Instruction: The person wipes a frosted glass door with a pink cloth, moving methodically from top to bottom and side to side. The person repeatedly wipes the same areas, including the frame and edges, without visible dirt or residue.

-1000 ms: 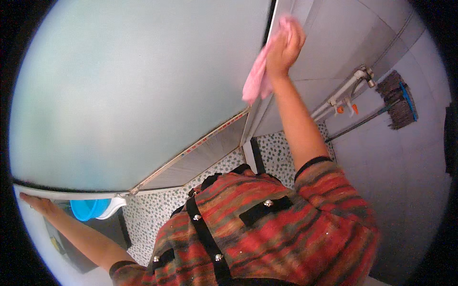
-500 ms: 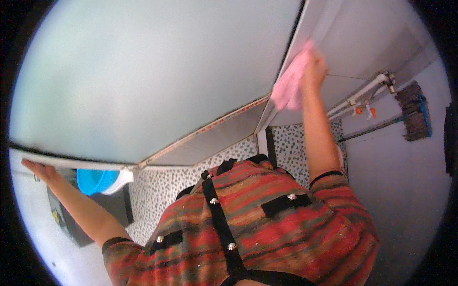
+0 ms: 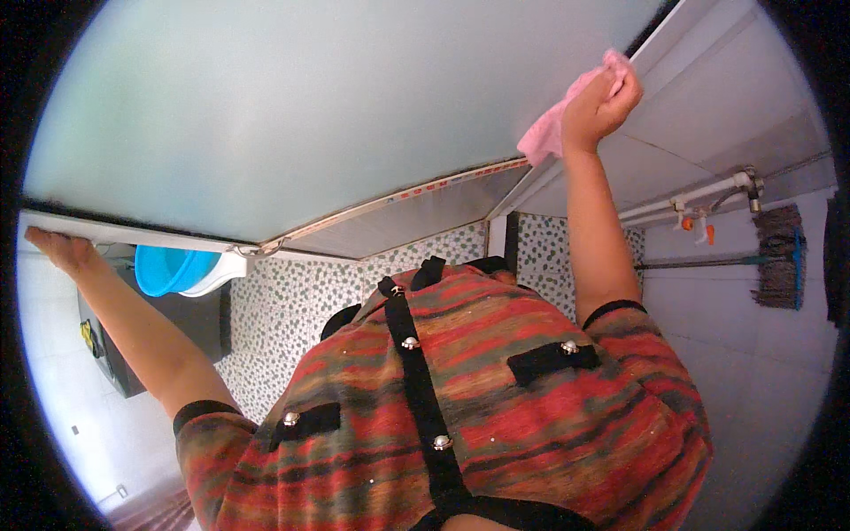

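A large frosted-glass door [image 3: 292, 115] with a pale frame stands in front of me. My right hand [image 3: 602, 108] is closed around a pink cloth [image 3: 551, 133], which lies against the glass beside the frame on the door's right side. Part of the cloth is bunched inside my fist and hidden. At far left, my left hand [image 3: 66, 250] grips the door's pale edge [image 3: 133, 234]. Some of its fingers are out of sight behind that edge.
Below the door's left edge, a blue basin [image 3: 173, 268] and a white one [image 3: 217, 274] sit on a dark grey box [image 3: 181, 323]. White pipes with orange-handled taps [image 3: 699, 226] run along the right wall, near a broom [image 3: 779, 257]. The floor [image 3: 292, 296] is speckled.
My right hand has moved up and to the right with the pink cloth, from the frame onto the glass edge. My left hand stays at the door's edge while the view has shifted.
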### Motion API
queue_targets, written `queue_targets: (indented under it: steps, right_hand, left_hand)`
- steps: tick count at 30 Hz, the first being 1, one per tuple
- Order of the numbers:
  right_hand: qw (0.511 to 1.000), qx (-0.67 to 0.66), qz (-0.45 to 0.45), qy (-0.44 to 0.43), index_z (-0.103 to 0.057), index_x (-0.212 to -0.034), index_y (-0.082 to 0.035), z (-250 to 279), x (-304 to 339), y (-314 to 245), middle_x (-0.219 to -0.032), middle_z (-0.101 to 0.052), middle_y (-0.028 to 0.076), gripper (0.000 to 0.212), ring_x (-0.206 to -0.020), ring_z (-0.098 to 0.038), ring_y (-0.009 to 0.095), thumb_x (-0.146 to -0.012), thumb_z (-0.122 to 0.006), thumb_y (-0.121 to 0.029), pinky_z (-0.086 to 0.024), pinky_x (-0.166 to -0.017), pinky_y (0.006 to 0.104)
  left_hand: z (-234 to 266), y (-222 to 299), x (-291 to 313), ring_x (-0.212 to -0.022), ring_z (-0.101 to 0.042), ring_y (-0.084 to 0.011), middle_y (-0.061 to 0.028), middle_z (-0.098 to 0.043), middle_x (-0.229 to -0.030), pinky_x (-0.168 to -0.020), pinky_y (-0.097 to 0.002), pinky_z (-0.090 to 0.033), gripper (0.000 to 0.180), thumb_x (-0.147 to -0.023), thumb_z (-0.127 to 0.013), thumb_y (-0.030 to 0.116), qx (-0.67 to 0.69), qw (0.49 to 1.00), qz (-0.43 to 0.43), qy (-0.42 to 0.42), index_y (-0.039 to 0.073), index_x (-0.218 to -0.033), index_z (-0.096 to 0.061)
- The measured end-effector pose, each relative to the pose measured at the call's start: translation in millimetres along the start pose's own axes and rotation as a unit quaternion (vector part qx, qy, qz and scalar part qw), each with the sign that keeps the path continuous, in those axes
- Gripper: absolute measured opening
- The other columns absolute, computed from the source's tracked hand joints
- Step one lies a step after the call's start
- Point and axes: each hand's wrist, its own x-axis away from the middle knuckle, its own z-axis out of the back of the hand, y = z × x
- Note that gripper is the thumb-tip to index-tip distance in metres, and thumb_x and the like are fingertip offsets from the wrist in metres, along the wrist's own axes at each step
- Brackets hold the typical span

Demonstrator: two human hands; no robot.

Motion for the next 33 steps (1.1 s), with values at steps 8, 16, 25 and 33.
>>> queue_targets:
  steps: [8,16,25,33]
  right_hand:
    - [0.964,-0.051,-0.252,-0.064,-0.053,-0.101,0.005,29.9,-2.0,-28.8,-0.100,-0.058,0.013,0.026,-0.092,-0.055,0.020,-0.084,-0.047,-0.015,-0.044,-0.081,0.0288]
    - [0.986,-0.095,-0.134,0.011,-0.052,-0.100,0.005,-26.8,-27.8,-87.4,-0.101,-0.055,0.012,0.025,-0.090,-0.053,0.019,-0.085,-0.046,-0.014,-0.043,-0.080,0.0286]
    - [0.919,-0.158,-0.328,-0.152,-0.049,-0.110,0.004,-12.2,31.1,-95.1,-0.109,-0.053,0.013,0.032,-0.101,-0.051,0.021,-0.087,-0.045,-0.017,-0.040,-0.088,0.0296]
    - [0.863,-0.203,-0.439,-0.148,-0.048,-0.112,0.004,6.9,17.1,-99.7,-0.112,-0.052,0.014,0.035,-0.103,-0.052,0.024,-0.086,-0.046,-0.019,-0.041,-0.088,0.0330]
  left_hand:
    - [-4.9,9.6,8.1,-0.108,-0.047,-0.0239,-0.0092,-0.048,-0.120,-0.094,-0.0410,-0.038,0.049,-0.090,-0.032,0.049,0.013,0.999,0.023,0.023,0.011,-0.120,-0.042]
    - [-0.1,0.0,2.7,-0.101,-0.052,-0.0241,-0.0088,-0.054,-0.112,-0.088,-0.0406,-0.042,0.048,-0.088,-0.038,0.048,0.032,0.999,-0.015,0.010,0.011,-0.118,-0.047]
    - [13.8,-17.4,-23.5,-0.095,-0.054,-0.0203,-0.0080,-0.056,-0.105,-0.083,-0.0356,-0.043,0.054,-0.086,-0.040,0.052,0.158,0.980,0.097,-0.069,0.007,-0.115,-0.049]
    - [18.6,66.7,-15.9,-0.113,-0.045,-0.0248,-0.0145,-0.045,-0.125,-0.095,-0.0393,-0.036,0.064,-0.088,-0.035,0.052,0.109,0.977,0.002,-0.185,0.003,-0.129,-0.032]
